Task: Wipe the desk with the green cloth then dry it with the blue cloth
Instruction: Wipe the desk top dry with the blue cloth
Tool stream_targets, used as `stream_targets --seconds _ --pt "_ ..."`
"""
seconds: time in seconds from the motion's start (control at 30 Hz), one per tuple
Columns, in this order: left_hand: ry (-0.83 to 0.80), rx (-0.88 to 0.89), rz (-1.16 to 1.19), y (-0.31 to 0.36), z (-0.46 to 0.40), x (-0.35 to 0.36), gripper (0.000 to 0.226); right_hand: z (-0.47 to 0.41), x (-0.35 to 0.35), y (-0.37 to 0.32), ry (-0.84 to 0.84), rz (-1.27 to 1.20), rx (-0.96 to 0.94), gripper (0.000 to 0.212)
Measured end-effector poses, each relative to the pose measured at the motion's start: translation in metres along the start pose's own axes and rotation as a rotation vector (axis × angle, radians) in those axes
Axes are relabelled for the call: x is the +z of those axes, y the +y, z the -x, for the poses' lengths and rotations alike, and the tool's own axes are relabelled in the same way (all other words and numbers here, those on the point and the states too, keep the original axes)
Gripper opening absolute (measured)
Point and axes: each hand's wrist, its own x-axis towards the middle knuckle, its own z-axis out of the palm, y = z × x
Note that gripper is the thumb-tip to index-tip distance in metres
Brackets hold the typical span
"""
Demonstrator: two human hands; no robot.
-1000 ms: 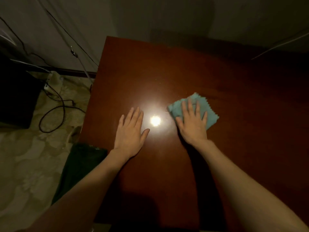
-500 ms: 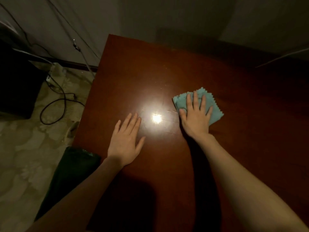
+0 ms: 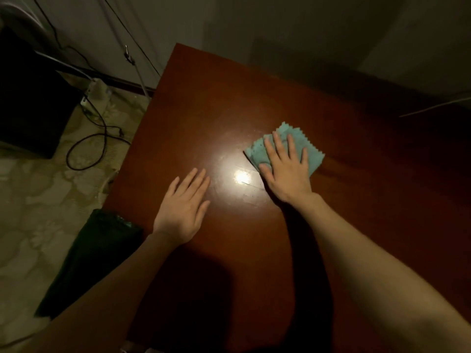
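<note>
Your right hand (image 3: 286, 171) is pressing flat, fingers straight, on the blue cloth (image 3: 285, 147); your left hand (image 3: 182, 208) lies open on the tabletop (image 3: 229, 103).

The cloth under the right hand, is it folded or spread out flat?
Folded: the cloth shows layered zigzag edges at its far corner, pressed under the flat right hand.

Teal cloth (image 3: 262, 151), red-brown desk (image 3: 204, 103)
</note>
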Motion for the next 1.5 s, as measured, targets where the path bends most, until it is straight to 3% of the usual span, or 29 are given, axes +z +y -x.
stream_targets --seconds 0.1,0.33,0.4,0.53,0.6,0.77,0.87,0.93,1.07,1.13,1.2,1.37,1.5 --pt "-0.005 -0.002 -0.004 -0.001 0.0 0.002 0.052 0.004 0.002 -0.011 -0.023 -0.024 0.009 0.062" --pt "0.008 0.001 0.004 0.002 0.0 0.0 0.051 0.08 0.021 -0.024 -0.026 0.042 -0.475 0.064" --pt "0.01 0.001 0.003 0.001 -0.001 -0.001 0.052 0.051 0.012 -0.012 0.011 0.057 -0.418 0.065" --pt "0.025 -0.055 -0.008 0.001 0.0 -0.002 0.057 -0.022 -0.006 -0.011 -0.019 -0.066 -0.013 0.063" --pt "0.032 -0.109 -0.008 0.0 0.0 -0.001 0.062 -0.027 -0.008 -0.03 -0.025 -0.084 0.011 0.064" --pt "0.014 -0.155 -0.001 0.001 0.0 0.001 0.071 0.04 0.011 -0.069 0.019 -0.01 -0.392 0.064" --pt "0.028 -0.197 0.01 0.002 0.002 0.0 0.074 0.049 0.015 -0.057 -0.012 0.029 -0.501 0.063" --pt "0.044 -0.22 0.022 0.003 0.003 -0.001 0.075 0.027 0.006 -0.038 -0.002 0.057 -0.425 0.066" --pt "0.061 -0.225 0.013 0.003 0.003 0.0 0.074 -0.044 -0.016 -0.009 -0.059 -0.061 -0.003 0.06" --pt "0.055 -0.223 0.008 0.002 0.003 0.0 0.074 -0.057 -0.019 -0.014 -0.061 -0.088 0.085 0.062" --pt "0.049 -0.222 0.008 0.002 0.003 0.001 0.073 -0.044 -0.014 -0.03 -0.064 -0.056 0.005 0.064" --pt "0.022 -0.253 0.011 0.003 0.0 0.0 0.072 0.027 0.007 -0.046 0.01 -0.015 -0.488 0.068" --pt "0.001 -0.316 -0.002 0.001 -0.003 -0.001 0.064 0.023 0.006 -0.031 0.009 0.061 -0.592 0.062"
